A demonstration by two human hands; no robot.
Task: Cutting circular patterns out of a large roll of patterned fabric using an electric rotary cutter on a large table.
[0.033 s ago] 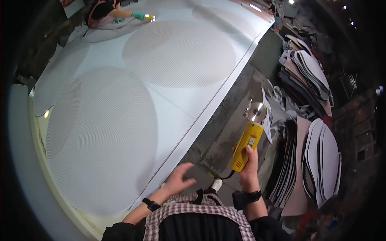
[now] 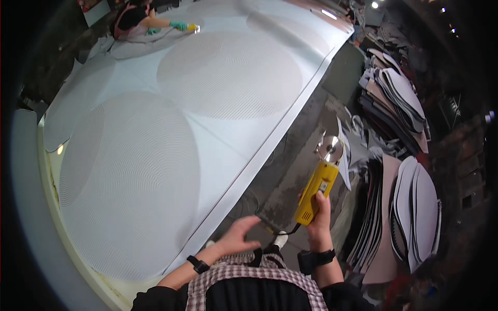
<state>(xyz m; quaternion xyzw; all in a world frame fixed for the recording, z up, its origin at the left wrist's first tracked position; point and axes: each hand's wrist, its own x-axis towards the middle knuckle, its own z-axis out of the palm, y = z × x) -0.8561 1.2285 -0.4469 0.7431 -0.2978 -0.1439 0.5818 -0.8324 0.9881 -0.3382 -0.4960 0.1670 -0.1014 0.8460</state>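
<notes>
A yellow hand-held electric rotary cutter [image 2: 307, 203] is gripped upright in my right hand [image 2: 320, 222], thumb on its front near the switch. Its round steel blade [image 2: 330, 149] points away from me, over the floor beside the table. From the cutter's lower end a dark power cable [image 2: 291, 229] curves toward my left side. Close to that cable, my left hand [image 2: 237, 239] hovers with thumb and fingers apart, holding nothing. To the left spreads a pale sheet [image 2: 223, 140] on the large table, marked with big finely ribbed ovals [image 2: 140, 181].
Across the table at far left, a person in teal gloves [image 2: 178, 25] works with a yellow tool [image 2: 193, 27]. Stacks of cut grey and beige mats [image 2: 415, 207] stand on my right, with grey scraps [image 2: 358, 142] beyond. The table's straight edge [image 2: 254, 171] runs diagonally past me.
My left hand has moved slightly right and its fingers spread nearer the cable. The cutter in my right hand has shifted slightly down and left in view.
</notes>
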